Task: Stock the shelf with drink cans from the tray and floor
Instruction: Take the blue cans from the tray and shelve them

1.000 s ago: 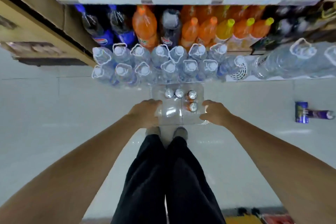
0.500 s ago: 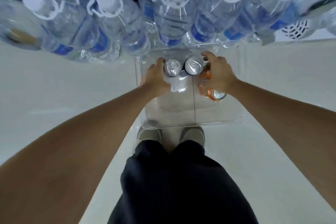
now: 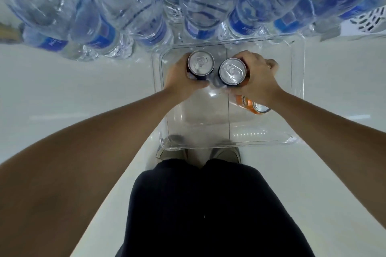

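Observation:
A clear plastic tray point(image 3: 297, 94) lies on the pale floor in front of my feet. My left hand point(image 3: 179, 78) is wrapped around a dark can point(image 3: 201, 63) with a silver top, standing upright at the tray's far left. My right hand point(image 3: 258, 81) grips a second dark can point(image 3: 232, 71) right beside the first. An orange can point(image 3: 251, 104) lies tilted on its side in the tray, partly hidden under my right wrist.
Several large clear water bottles point(image 3: 129, 6) with blue labels crowd the floor just beyond the tray's far edge. My shoes point(image 3: 173, 153) touch the tray's near edge, and my dark trousers point(image 3: 208, 210) fill the lower middle. White tiled floor point(image 3: 62, 89) spreads on both sides.
I have bent down from standing, so the tray and bottles loom much closer. Both hands moved from the tray's rim onto the two dark cans and closed around them.

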A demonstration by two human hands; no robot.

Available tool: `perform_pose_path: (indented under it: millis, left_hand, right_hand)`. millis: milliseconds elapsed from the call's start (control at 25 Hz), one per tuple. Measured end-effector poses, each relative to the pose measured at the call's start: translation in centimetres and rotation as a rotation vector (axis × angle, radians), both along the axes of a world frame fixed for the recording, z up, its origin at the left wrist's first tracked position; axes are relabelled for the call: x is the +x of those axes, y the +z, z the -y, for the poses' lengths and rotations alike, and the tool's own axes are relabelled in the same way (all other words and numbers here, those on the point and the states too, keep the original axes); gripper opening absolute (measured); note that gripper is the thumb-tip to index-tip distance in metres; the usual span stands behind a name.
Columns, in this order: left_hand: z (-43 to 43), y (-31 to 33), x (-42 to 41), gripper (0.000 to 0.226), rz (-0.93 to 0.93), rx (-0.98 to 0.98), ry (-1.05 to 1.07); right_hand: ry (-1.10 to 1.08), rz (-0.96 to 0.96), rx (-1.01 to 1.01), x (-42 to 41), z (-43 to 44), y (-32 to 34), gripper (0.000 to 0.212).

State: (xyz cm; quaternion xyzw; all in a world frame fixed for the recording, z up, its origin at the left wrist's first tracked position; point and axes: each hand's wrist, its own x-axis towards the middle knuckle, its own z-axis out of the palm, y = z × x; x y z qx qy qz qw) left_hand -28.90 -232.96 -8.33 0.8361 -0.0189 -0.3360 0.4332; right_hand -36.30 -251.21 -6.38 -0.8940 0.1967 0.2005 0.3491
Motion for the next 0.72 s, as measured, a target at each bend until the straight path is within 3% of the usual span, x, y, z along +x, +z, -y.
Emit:
perform_pose_path:
  millis: [200, 360, 600, 720]
  left_hand:
    - [-2.3, 8.2, 0.7, 0.073, -0.178, -0.117, -0.006]
    - [-4.4, 18.0, 0.7, 0.061, -0.296, -0.265, 0.001]
    - [-5.8, 34.7, -1.0, 0.032, -0.234, -0.483, 0.164]
    - [-5.3, 43.7, -2.0, 0.034, -0.179, -0.585, 0.257]
  right_hand:
    - [-0.176, 0.044, 0.344, -0.7, -0.1, 8.6, 0.06]
    - [-0.323, 0.072, 0.608, -0.4, -1.2, 17.9, 0.057]
    - [-0.382, 0.161, 0.779, -0.3, -4.7, 34.4, 0.043]
    - [-0.412, 0.206, 0.839, 0.0, -6.7, 43.2, 0.033]
